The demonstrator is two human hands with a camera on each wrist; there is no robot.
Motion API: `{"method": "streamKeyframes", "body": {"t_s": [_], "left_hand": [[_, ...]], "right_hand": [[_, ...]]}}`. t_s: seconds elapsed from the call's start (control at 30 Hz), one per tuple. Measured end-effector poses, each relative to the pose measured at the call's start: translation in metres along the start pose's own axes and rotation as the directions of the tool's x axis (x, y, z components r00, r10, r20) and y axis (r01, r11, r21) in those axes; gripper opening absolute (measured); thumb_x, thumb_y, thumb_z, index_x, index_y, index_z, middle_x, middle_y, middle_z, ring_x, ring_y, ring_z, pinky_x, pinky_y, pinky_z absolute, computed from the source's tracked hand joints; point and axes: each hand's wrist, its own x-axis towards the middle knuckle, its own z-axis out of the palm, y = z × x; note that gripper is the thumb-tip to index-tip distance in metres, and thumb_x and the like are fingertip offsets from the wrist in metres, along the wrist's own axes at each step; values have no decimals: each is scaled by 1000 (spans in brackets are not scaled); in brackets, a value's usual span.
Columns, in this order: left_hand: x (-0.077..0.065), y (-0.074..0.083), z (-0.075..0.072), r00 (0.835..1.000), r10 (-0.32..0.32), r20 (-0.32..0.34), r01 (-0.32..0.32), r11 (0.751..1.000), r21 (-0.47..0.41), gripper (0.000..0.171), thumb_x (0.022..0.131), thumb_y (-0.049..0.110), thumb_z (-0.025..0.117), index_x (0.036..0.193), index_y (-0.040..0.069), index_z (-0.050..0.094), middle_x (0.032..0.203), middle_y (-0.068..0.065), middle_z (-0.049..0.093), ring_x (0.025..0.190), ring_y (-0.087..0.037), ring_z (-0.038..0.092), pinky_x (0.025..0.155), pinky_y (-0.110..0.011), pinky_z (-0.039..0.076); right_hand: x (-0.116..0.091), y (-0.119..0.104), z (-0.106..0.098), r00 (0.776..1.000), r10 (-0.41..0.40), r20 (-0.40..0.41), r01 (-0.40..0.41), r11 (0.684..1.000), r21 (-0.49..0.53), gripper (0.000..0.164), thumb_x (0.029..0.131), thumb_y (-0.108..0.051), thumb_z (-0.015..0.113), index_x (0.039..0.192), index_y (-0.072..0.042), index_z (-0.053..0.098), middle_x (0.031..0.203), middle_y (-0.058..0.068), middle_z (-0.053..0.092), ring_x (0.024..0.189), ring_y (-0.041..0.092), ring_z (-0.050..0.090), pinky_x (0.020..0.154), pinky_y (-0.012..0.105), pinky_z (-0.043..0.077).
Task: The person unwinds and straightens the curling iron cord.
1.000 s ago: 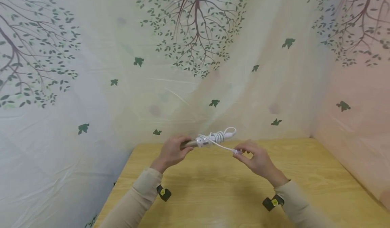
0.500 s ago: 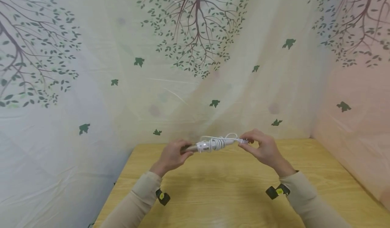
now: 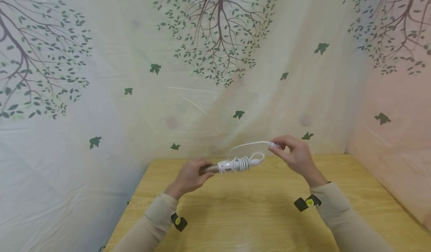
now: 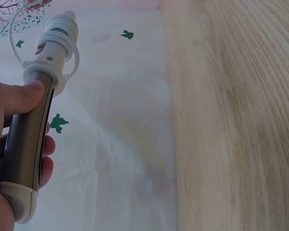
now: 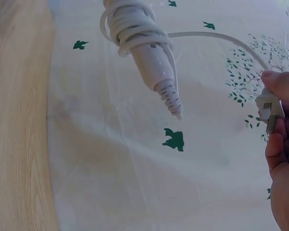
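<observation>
A wand-shaped hair appliance [image 3: 226,166], bronze at one end and white at the other, is held in the air between the two hands, near the far edge of the wooden table [image 3: 215,214] in the head view. Its long axis runs nearly level from left to right there, the white end slightly higher and pointing right. In the left wrist view the axis slants steeply, white end uppermost; in the right wrist view that end points down and to the right, tapering into a ribbed sleeve [image 5: 168,100].

The left hand [image 3: 188,175] grips the bronze barrel [image 4: 29,130], thumb laid along it and fingers curled round beneath, with the pale end cap [image 4: 21,199] near the palm. White cord [image 3: 243,163] is wound in several turns around the handle. A loose length arcs from it to the plug [image 5: 269,107], which the right hand [image 3: 297,155] pinches between thumb and fingers, apart from the handle and higher in the head view. The plug's flat prongs point downward in the right wrist view. Behind hangs a cloth [image 3: 202,125] printed with trees and green shapes.
</observation>
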Motion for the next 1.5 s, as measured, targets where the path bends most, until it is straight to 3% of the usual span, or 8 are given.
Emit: {"method": "streamKeyframes", "body": {"t_s": [0.27,0.5,0.67,0.93,1.5], "left_hand": [[-6,1,1,1000,13,3,-13,1000,1,25,83,22,79,104,12,70,97,2,69,79,-8,60,69,-25,49],[-9,0,3,999,39,-16,-39,999,2,26,82,22,80,103,11,70,97,2,69,79,-8,60,68,-25,49],[-11,0,7,999,43,-3,-43,999,-1,27,82,23,80,105,12,70,98,2,69,80,-8,62,70,-25,50],[-12,2,9,1000,22,22,-22,1000,-1,27,83,23,79,106,12,71,99,2,70,81,-8,63,71,-26,51],[-13,6,4,999,23,34,-23,1000,0,26,84,24,78,107,13,71,100,2,70,82,-8,62,72,-27,51]], "right_hand": [[4,-10,-6,990,137,-34,-137,991,-4,18,76,15,73,93,9,69,78,15,65,70,12,52,65,13,43],[-3,14,-5,973,212,-90,-214,977,-19,18,76,13,74,93,7,70,80,19,65,69,7,52,66,11,42],[-14,39,-6,948,308,-82,-313,948,-62,18,80,-1,77,97,-2,73,82,11,67,70,4,51,66,12,40],[-24,57,-9,909,412,-64,-417,899,-130,23,85,-22,77,101,-7,73,85,3,68,71,6,53,64,17,41],[-42,76,-12,815,580,16,-571,806,-157,36,87,-40,72,105,-10,72,100,7,69,79,5,58,65,18,47]]}}
